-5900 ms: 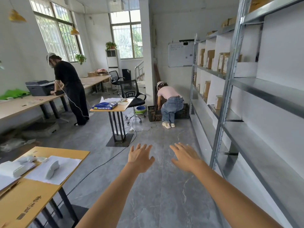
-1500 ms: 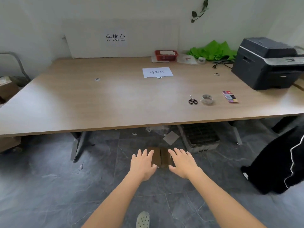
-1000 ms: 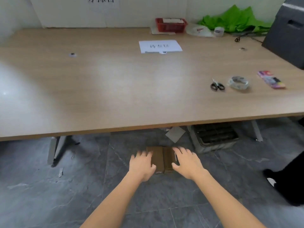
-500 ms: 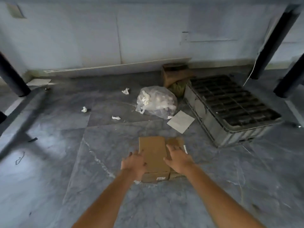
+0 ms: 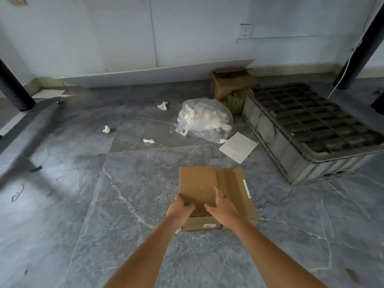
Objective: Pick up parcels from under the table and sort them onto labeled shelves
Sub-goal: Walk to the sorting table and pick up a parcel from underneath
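Two brown cardboard parcels lie side by side on the grey floor under the table. The left parcel [image 5: 197, 183] is the taller one, with a small label on its near face. The right parcel [image 5: 236, 183] lies flatter and carries a white label strip along its right edge. My left hand [image 5: 180, 208] grips the left parcel's near left corner. My right hand [image 5: 221, 206] clasps its near right side, fingers down in the gap between the two parcels. Both parcels rest on the floor.
An overturned grey plastic crate [image 5: 307, 129] sits to the right. Behind the parcels are a clear plastic bag [image 5: 204, 120], a white sheet [image 5: 238, 146] and an open brown box [image 5: 230, 83] by the wall. Black table legs [image 5: 12, 88] stand at both sides. Paper scraps litter the floor.
I have bent down from above the table to look beneath it. Both hands have closed from resting on the parcels to gripping the left parcel's near end.
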`<act>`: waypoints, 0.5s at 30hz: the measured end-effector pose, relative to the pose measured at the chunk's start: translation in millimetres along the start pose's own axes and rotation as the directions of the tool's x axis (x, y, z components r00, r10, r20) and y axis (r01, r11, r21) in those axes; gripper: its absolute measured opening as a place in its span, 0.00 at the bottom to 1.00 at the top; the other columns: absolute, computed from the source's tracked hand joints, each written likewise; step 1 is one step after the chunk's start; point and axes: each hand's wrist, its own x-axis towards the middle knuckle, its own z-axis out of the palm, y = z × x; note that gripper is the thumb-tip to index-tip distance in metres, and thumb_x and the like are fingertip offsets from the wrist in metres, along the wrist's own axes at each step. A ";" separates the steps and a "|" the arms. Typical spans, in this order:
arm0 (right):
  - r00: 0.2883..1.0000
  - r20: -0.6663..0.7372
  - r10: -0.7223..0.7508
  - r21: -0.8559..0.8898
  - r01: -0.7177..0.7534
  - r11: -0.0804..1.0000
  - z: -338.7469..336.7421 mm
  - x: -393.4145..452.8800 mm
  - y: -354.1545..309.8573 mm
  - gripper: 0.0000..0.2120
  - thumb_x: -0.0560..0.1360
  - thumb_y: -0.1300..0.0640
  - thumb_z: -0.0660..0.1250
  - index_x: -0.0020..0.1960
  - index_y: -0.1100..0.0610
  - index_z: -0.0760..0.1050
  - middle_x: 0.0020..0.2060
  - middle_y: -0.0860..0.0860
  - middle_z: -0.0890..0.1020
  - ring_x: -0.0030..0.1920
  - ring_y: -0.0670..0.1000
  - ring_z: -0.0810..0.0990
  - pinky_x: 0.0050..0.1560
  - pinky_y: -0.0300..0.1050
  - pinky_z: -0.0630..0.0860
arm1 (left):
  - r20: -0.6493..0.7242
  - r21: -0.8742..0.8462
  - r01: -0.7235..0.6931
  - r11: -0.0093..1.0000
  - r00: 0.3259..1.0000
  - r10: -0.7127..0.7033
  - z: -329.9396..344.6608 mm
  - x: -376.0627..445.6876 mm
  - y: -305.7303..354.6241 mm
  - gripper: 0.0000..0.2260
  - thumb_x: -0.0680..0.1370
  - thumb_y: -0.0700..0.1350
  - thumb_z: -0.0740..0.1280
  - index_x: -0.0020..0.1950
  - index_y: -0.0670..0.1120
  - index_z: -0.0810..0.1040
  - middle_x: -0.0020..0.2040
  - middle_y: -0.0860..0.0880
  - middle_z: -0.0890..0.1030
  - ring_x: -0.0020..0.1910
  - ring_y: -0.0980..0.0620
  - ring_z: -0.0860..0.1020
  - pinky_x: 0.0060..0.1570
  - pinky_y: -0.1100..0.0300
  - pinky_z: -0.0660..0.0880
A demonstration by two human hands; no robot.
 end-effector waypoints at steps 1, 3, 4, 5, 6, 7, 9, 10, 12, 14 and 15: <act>1.000 -0.019 -0.009 0.003 0.009 1.000 -1.5 0.1 -2.6 0.38 0.76 0.46 0.62 0.77 0.52 0.42 0.67 0.60 0.70 0.60 0.58 0.76 0.52 0.45 0.73 | -0.017 0.002 -0.004 1.000 1.000 0.004 -3.1 0.0 2.9 0.26 0.74 0.48 0.65 0.70 0.45 0.61 0.58 0.43 0.78 0.53 0.44 0.78 0.50 0.54 0.75; 0.998 -0.053 -0.030 0.005 0.030 1.000 -6.7 -3.2 -9.0 0.39 0.76 0.46 0.63 0.77 0.51 0.43 0.66 0.60 0.71 0.59 0.59 0.76 0.52 0.46 0.73 | -0.055 -0.006 -0.026 1.000 0.998 0.026 -9.7 -3.8 10.4 0.26 0.74 0.48 0.66 0.70 0.45 0.62 0.60 0.43 0.78 0.56 0.43 0.78 0.52 0.54 0.75; 0.997 -0.069 -0.041 0.006 0.042 0.999 -10.6 -7.1 -13.1 0.39 0.75 0.46 0.64 0.76 0.51 0.43 0.66 0.61 0.70 0.61 0.60 0.75 0.54 0.47 0.73 | -0.072 -0.023 -0.041 0.999 0.997 0.039 -13.7 -8.4 14.6 0.28 0.73 0.47 0.66 0.71 0.45 0.62 0.60 0.43 0.78 0.57 0.43 0.77 0.54 0.53 0.75; 0.995 -0.083 -0.050 0.010 0.051 0.999 -15.4 -12.7 -18.1 0.39 0.75 0.47 0.64 0.76 0.51 0.43 0.67 0.61 0.70 0.62 0.60 0.74 0.56 0.49 0.73 | -0.086 -0.040 -0.053 0.998 0.995 0.049 -18.4 -14.9 19.0 0.29 0.73 0.47 0.67 0.72 0.45 0.61 0.62 0.43 0.78 0.58 0.43 0.77 0.56 0.52 0.75; 0.994 -0.094 -0.055 0.019 0.057 0.998 -21.8 -19.9 -24.1 0.40 0.75 0.47 0.65 0.76 0.51 0.43 0.67 0.61 0.70 0.62 0.60 0.74 0.58 0.49 0.72 | -0.093 -0.056 -0.055 0.997 0.994 0.050 -23.6 -23.5 23.6 0.31 0.73 0.47 0.67 0.73 0.45 0.60 0.62 0.43 0.77 0.59 0.43 0.77 0.57 0.51 0.75; 0.993 -0.104 -0.054 0.033 0.057 0.998 -29.9 -29.0 -30.8 0.41 0.74 0.47 0.66 0.76 0.51 0.43 0.67 0.61 0.70 0.63 0.60 0.74 0.58 0.50 0.73 | -0.096 -0.072 -0.053 0.996 0.994 0.045 -29.3 -33.7 28.3 0.31 0.73 0.47 0.68 0.73 0.46 0.59 0.63 0.44 0.77 0.58 0.44 0.77 0.56 0.51 0.75; 0.991 -0.126 -0.043 0.043 0.049 0.998 -49.8 -50.6 -46.1 0.42 0.74 0.48 0.67 0.76 0.51 0.42 0.67 0.62 0.70 0.63 0.60 0.75 0.60 0.50 0.73 | -0.102 -0.103 -0.051 0.993 0.994 0.041 -41.8 -58.2 39.3 0.30 0.73 0.47 0.68 0.72 0.46 0.60 0.59 0.47 0.77 0.51 0.48 0.77 0.43 0.58 0.75; 0.990 -0.134 -0.040 0.041 0.046 0.998 -60.9 -63.2 -54.1 0.42 0.74 0.48 0.67 0.77 0.52 0.42 0.68 0.61 0.70 0.64 0.60 0.74 0.60 0.50 0.73 | -0.109 -0.124 -0.052 0.991 0.993 0.038 -49.2 -72.8 46.0 0.28 0.74 0.47 0.68 0.71 0.47 0.61 0.56 0.48 0.76 0.46 0.52 0.75 0.36 0.62 0.72; 0.989 -0.142 -0.033 0.045 0.040 0.998 -83.9 -91.2 -71.2 0.41 0.74 0.48 0.67 0.77 0.55 0.45 0.69 0.59 0.69 0.64 0.59 0.74 0.60 0.48 0.73 | -0.118 -0.183 -0.049 0.982 0.993 0.027 -65.5 -103.7 61.4 0.27 0.74 0.46 0.68 0.70 0.48 0.63 0.53 0.51 0.75 0.41 0.55 0.74 0.35 0.65 0.69; 0.990 -0.140 -0.005 0.130 0.023 0.991 -106.1 -121.3 -89.8 0.38 0.74 0.49 0.67 0.76 0.57 0.50 0.69 0.57 0.70 0.64 0.58 0.74 0.61 0.48 0.73 | -0.121 -0.219 -0.057 0.974 0.992 0.031 -84.1 -137.8 76.9 0.28 0.73 0.44 0.69 0.71 0.50 0.63 0.58 0.50 0.77 0.49 0.51 0.76 0.45 0.61 0.71; 0.991 -0.133 0.020 0.201 0.008 0.980 -117.4 -136.3 -99.0 0.35 0.74 0.50 0.67 0.74 0.58 0.55 0.68 0.57 0.72 0.64 0.57 0.75 0.62 0.49 0.74 | -0.123 -0.222 -0.051 0.974 0.992 0.024 -93.9 -156.5 86.2 0.29 0.73 0.44 0.69 0.72 0.50 0.62 0.60 0.49 0.77 0.54 0.48 0.77 0.48 0.60 0.71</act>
